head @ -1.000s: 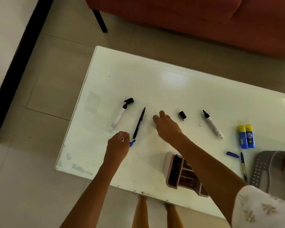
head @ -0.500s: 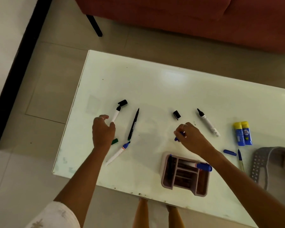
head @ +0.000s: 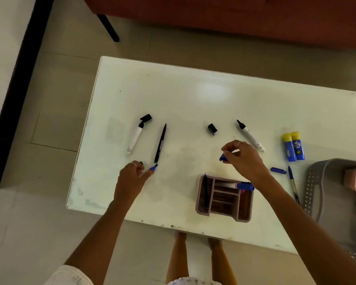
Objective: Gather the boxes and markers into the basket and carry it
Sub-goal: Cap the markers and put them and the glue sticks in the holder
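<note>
The left hand [head: 131,173] is pinching a blue-tipped marker [head: 152,168], tip poking out rightward, with a green cap [head: 141,163] at its fingertips. The right hand [head: 242,159] is pinching a blue cap [head: 223,157]. The 2 parts are lying well apart, facing each other. The basket [head: 316,182] is sitting beyond the right hand, nearer to it.

I look down on a white table [head: 193,95] standing on beige floor tiles [head: 55,95]; beyond it, a red sofa [head: 234,15] with a black leg [head: 108,27].
</note>
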